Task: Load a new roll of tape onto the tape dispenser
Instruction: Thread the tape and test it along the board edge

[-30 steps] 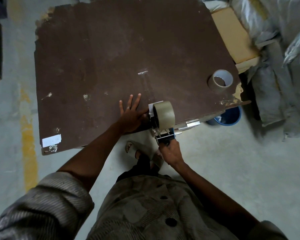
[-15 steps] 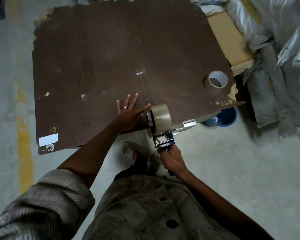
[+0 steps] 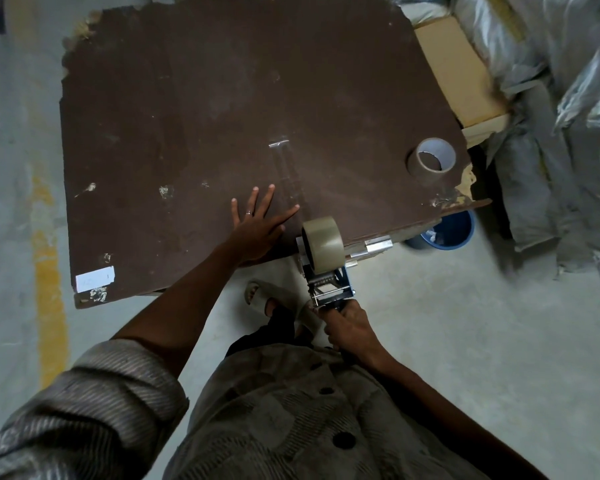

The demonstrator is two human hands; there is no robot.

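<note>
A blue and metal tape dispenser (image 3: 329,289) carries a full roll of clear brownish tape (image 3: 324,245) and hangs at the near edge of the dark brown table (image 3: 194,109). My right hand (image 3: 349,325) grips its handle from below. My left hand (image 3: 257,223) lies flat on the table with fingers spread, just left of the roll. A strip of clear tape (image 3: 288,171) runs across the tabletop from a shiny end toward the dispenser. A nearly used-up tape roll (image 3: 431,160) with a white core stands at the table's right edge.
A cardboard box (image 3: 461,71) sits beyond the table's right corner, with grey plastic sacks (image 3: 561,133) piled beside it. A blue bucket (image 3: 444,233) stands on the floor under the right corner. A white label (image 3: 95,278) is stuck at the near left corner. My sandalled foot (image 3: 267,296) is below the edge.
My right hand has drawn the dispenser back toward me, off the table's near edge. My left hand stays flat on the table with fingers spread wider.
</note>
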